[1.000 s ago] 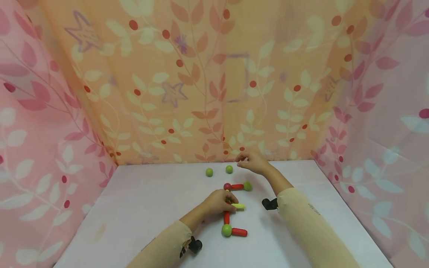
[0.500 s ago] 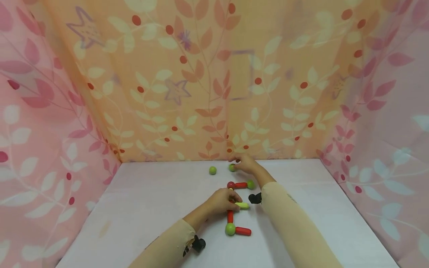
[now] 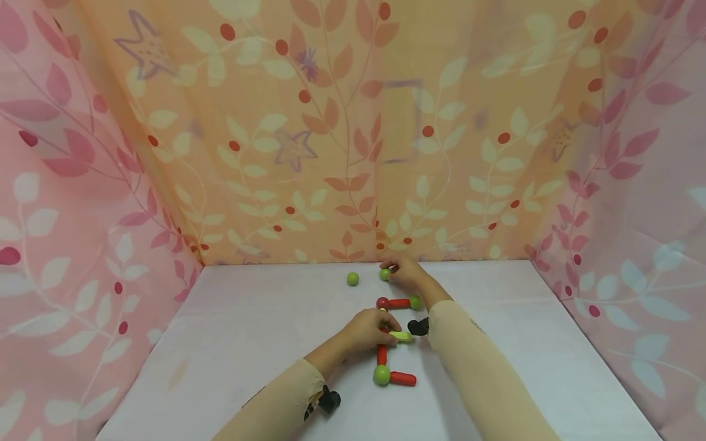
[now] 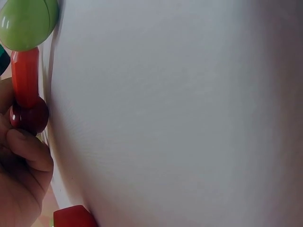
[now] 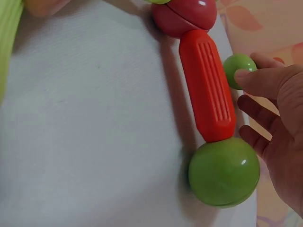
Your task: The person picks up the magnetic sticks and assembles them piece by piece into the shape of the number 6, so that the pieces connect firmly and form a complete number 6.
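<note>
A row of linked balls and rods lies on the table. Its far end has a pinkish-red ball (image 3: 382, 302), a red rod (image 3: 399, 303) and a green ball (image 5: 224, 172). My left hand (image 3: 361, 331) grips the middle, its fingers round a dark red ball (image 4: 33, 118); a yellow-green rod (image 3: 403, 336) juts out to the right. Nearer me, a red rod (image 3: 382, 355) leads to another green ball (image 3: 382, 375) with a red rod (image 3: 404, 379) attached. At the table's back, my right hand (image 3: 406, 273) pinches a loose green ball (image 3: 385, 274) between thumb and finger.
A second loose green ball (image 3: 352, 278) sits on the white table (image 3: 248, 324), left of the right hand. Patterned cloth (image 3: 331, 153) hangs close behind the table's back edge and along both sides. Black wrist cameras (image 3: 330, 401) stick out from both sleeves.
The right hand has moved left and come down onto the loose green ball, which its thumb and finger now pinch. The left hand keeps its grip; the whole view has shifted slightly.
</note>
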`<state>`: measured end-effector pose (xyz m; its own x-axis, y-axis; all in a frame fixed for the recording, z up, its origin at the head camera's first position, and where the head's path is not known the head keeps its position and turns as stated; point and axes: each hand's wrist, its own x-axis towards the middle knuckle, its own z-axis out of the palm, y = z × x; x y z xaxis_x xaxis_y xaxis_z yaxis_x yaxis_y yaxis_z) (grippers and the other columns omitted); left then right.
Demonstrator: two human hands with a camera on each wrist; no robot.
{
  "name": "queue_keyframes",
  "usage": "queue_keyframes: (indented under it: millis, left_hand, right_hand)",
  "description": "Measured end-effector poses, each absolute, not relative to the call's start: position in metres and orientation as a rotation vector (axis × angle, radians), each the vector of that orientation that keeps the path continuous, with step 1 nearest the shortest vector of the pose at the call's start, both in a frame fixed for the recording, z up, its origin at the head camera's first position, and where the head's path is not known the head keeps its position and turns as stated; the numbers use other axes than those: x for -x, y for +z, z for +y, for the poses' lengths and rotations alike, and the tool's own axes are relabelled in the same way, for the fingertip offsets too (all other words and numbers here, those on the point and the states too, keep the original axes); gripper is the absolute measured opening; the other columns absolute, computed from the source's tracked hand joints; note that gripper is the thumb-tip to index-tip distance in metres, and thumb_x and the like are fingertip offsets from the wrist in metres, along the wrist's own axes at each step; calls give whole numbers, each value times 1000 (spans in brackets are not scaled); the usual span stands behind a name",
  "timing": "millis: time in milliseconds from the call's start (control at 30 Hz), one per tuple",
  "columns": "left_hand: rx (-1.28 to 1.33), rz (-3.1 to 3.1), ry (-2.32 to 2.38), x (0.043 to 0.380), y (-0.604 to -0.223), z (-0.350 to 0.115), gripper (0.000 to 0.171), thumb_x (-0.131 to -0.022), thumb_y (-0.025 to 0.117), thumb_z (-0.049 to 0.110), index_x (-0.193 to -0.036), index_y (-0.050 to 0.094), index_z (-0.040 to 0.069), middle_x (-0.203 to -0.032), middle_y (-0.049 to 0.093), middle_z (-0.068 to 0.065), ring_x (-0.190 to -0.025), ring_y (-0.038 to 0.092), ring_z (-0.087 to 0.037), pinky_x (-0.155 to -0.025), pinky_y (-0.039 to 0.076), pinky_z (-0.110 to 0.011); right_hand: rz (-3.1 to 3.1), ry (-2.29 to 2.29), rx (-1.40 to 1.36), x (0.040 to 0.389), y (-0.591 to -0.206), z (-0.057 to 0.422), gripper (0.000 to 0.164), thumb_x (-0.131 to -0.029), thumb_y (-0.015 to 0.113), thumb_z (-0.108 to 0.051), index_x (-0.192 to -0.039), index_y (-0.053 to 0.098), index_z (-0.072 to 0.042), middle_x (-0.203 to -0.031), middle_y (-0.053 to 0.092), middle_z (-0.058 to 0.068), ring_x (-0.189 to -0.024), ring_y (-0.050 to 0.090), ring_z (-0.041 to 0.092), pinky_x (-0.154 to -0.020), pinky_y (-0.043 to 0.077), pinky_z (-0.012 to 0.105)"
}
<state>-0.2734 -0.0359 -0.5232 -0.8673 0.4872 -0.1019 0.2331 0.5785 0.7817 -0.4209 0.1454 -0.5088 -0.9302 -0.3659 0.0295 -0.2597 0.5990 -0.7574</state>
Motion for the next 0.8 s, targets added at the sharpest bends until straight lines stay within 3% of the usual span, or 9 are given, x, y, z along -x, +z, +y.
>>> queue_keyframes:
  millis: [367,800]
  left_hand:
    - [-626,2547,1137,276,-521,-36,15,-84,85,25,-95,78,31,-89,69,18,-86,57,-8,-75,47,-28]
    - [-615,2533,1140,272,-523,-36,15,-86,84,26,-98,77,30,-93,69,17,-87,57,-9,-74,48,-27]
  right_hand:
    - [2720,-1178,504,416,-505,145,34,-90,73,-3,-124,72,-9,-128,68,4,-117,58,27,-106,45,47]
    - [2795,-1163,610,388,-482,157,36,-93,76,-17,-128,70,-10,-126,68,4,-124,56,35,-104,45,51]
